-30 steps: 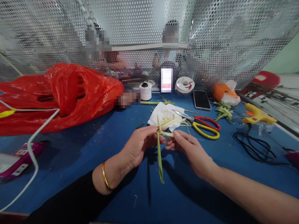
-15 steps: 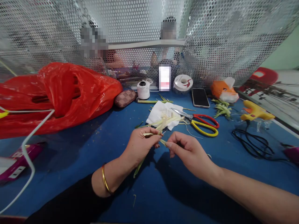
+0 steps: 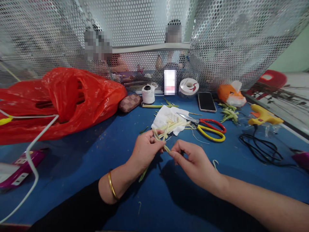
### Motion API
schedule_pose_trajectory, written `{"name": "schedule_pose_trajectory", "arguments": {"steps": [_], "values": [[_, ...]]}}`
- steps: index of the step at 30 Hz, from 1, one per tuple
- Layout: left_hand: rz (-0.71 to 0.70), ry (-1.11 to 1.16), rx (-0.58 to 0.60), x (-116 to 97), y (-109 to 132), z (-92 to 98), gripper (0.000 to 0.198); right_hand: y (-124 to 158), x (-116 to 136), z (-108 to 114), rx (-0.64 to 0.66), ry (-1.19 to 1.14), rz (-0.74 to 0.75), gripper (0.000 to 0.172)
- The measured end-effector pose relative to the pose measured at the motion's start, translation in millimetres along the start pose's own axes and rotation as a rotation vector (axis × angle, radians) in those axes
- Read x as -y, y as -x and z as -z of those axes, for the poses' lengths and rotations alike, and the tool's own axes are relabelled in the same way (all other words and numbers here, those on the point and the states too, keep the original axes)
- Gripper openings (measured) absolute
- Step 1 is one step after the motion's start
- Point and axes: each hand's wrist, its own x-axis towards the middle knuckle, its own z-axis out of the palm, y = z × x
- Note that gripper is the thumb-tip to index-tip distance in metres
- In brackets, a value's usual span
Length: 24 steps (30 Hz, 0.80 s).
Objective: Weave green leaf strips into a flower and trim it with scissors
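Observation:
My left hand (image 3: 145, 150) is closed on a folded pale green leaf strip (image 3: 159, 139), pinching it between thumb and fingers above the blue table (image 3: 96, 154). The strip's long green end (image 3: 143, 175) hangs down below that hand. My right hand (image 3: 191, 158) pinches the strip's other end just to the right, fingertips nearly touching the left hand. Behind the hands lies a white tissue (image 3: 169, 116) with more pale leaf strips on it.
Red and yellow scissors (image 3: 210, 129) lie right of the tissue. A phone (image 3: 207, 101), tape spool (image 3: 189, 87), thread spool (image 3: 147, 93), yellow glue gun (image 3: 264, 116) with black cord (image 3: 262, 148), and a red plastic bag (image 3: 60, 100) surround the work area. People sit behind a perforated metal screen (image 3: 229, 38).
The leaf strip has been turned: a second ago its long end hung straight down, now it angles down-left under my left hand. Both hands have dropped slightly and stayed pinched on it.

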Motion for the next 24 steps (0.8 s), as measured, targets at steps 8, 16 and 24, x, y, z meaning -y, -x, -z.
{"name": "schedule_pose_trajectory", "arguments": {"steps": [8,16,24], "values": [[0.001,-0.006,0.052,5.1,-1.5,2.6,0.062,2.2,-0.2,5.4,0.054,0.246,0.22,0.018],[0.082,-0.125,0.34,7.4,8.7,-2.8,0.028,-20.8,1.0,41.8,-0.234,0.392,0.161,0.017],[0.287,0.07,0.467,2.2,15.3,-6.9,0.032,-21.9,-3.4,27.7,0.081,-0.2,-0.127,0.012]]}}
